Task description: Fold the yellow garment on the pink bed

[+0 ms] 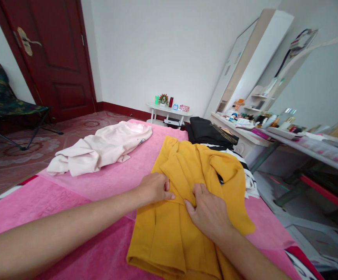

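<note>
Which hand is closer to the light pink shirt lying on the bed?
Left. The left hand rests on the yellow garment, just right of the light pink shirt. The right hand lies farther right on the same yellow garment.

Head camera looks forward and down, close over the bed point(69, 194).

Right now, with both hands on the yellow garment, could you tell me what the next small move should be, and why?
Probably pull the pinched cloth flat toward its lower edge. Both the left hand and the right hand are closed on a bunched ridge in the middle of the yellow garment, whose upper part lies rumpled on the pink blanket.
</note>
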A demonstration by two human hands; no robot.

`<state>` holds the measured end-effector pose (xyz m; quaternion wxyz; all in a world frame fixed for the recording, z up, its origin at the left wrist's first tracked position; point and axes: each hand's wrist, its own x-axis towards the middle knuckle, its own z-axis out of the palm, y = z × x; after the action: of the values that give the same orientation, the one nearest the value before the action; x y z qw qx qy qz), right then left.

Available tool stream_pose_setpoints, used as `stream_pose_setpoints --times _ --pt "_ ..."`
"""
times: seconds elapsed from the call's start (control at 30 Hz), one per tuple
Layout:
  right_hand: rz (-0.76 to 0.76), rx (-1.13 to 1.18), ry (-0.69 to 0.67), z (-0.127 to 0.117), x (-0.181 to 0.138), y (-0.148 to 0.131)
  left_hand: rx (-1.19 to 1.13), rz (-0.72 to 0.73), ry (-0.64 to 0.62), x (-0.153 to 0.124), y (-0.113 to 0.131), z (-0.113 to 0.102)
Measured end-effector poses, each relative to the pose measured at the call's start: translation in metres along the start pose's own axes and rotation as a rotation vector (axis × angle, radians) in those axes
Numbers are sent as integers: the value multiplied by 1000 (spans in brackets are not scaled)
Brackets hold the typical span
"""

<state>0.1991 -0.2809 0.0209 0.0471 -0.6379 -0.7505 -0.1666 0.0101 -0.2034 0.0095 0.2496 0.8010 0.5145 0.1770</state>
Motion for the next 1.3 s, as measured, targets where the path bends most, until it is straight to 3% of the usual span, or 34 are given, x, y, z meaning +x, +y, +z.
stream_pose_setpoints --times 0.17,0.27,0.43,0.53,0.67,0.8,0.9,1.0,1.17,1.3 --pt "-85 43 20 1 -6 -9 -103 52 5 0 -6 5" --pt "-58 19 20 4 0 -11 -133 63 10 -3 -8 7" --pt "31 -34 8 10 19 6 -176 88 16 -8 -10 7" --pt "88 49 32 15 29 24 -204 82 33 -9 -11 8" --pt "58 510 38 23 43 48 -308 95 44 -5 -17 12" --pt "7 1225 -238 28 49 64 -550 114 70 5 -26 15" --pt "72 1436 -361 29 46 68 -735 111 98 11 -28 13" --pt "31 1383 -337 27 45 63 -831 163 152 11 -24 9" --pt "-56 1087 68 8 46 33 -778 264 212 4 -11 7" --pt "-205 728 164 -8 42 1 -768 299 187 -2 -4 8"
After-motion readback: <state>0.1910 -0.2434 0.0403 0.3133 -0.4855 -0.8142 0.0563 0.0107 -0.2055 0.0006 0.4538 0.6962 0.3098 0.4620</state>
